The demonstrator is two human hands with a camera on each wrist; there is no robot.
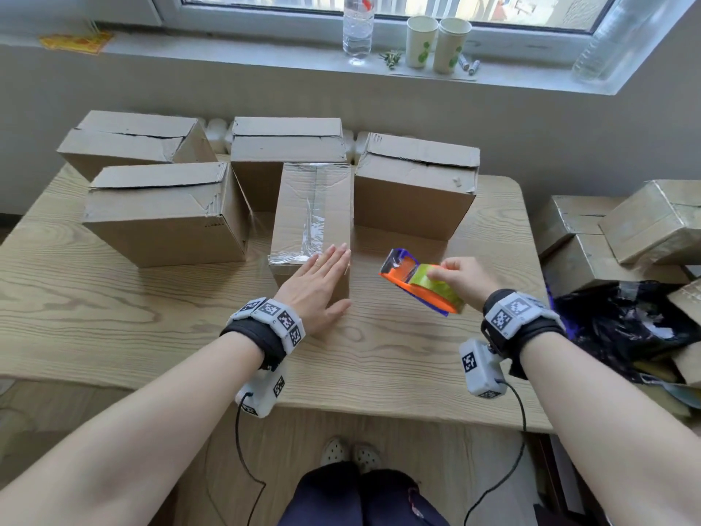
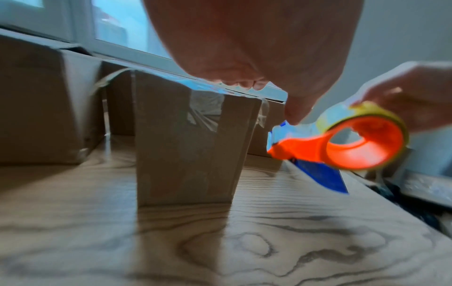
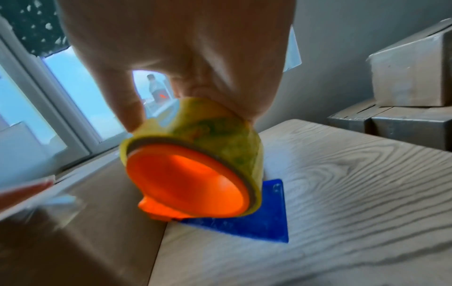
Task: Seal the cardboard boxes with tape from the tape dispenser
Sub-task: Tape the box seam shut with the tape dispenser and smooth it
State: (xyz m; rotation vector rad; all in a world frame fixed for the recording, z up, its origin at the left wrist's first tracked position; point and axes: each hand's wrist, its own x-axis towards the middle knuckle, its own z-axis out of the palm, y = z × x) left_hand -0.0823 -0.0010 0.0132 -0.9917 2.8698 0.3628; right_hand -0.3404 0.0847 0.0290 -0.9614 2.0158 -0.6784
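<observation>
While left hand (image 1: pixel 316 284) flat on box (image 1: pixel 313 210), right hand (image 1: pixel 464 277) grips tape dispenser (image 1: pixel 421 280)

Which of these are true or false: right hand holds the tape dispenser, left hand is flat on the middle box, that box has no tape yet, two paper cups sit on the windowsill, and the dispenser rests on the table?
1. The right hand holds the tape dispenser. True.
2. The left hand lies flat on the middle box. True.
3. The middle box has no tape. False: clear tape runs along its top.
4. Two paper cups stand on the windowsill. True.
5. The dispenser rests on the table. False: it is held above it.
</observation>
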